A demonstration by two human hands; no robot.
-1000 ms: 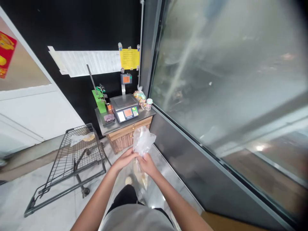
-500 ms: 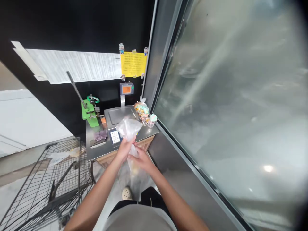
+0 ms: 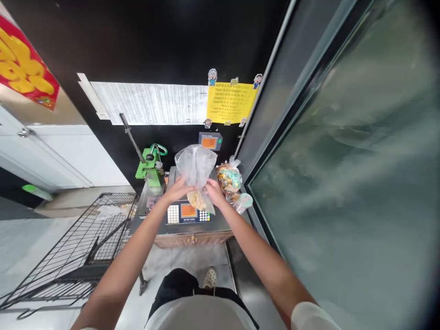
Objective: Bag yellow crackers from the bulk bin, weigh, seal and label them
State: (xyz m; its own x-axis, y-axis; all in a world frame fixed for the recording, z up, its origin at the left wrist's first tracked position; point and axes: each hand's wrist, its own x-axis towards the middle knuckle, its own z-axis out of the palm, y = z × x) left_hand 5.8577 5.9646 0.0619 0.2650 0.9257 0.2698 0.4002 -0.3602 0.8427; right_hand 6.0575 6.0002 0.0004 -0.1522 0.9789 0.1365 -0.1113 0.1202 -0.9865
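Observation:
A clear plastic bag point(image 3: 196, 166) with pale yellowish pieces of food at its bottom hangs between my two hands, above the weighing scale point(image 3: 190, 211). My left hand point(image 3: 178, 189) is closed on the bag's left side, and my right hand point(image 3: 215, 192) pinches its right side. The bag's loose upper part flares out above my fingers. Much of the scale's metal pan is hidden behind the bag and hands; its keypad and lit orange display show below them. What the food pieces are, I cannot tell.
A green bag-sealing device point(image 3: 150, 168) with a long lever stands left of the scale. Filled plastic bags point(image 3: 229, 178) and a tub with a mint lid point(image 3: 246, 200) sit to the right. A wire cart point(image 3: 103, 238) is at left, a glass panel point(image 3: 343, 192) at right.
Both hands have lifted the bag forward from in front of the counter to over the scale. My hands have spread to either side of it. The view has shifted left.

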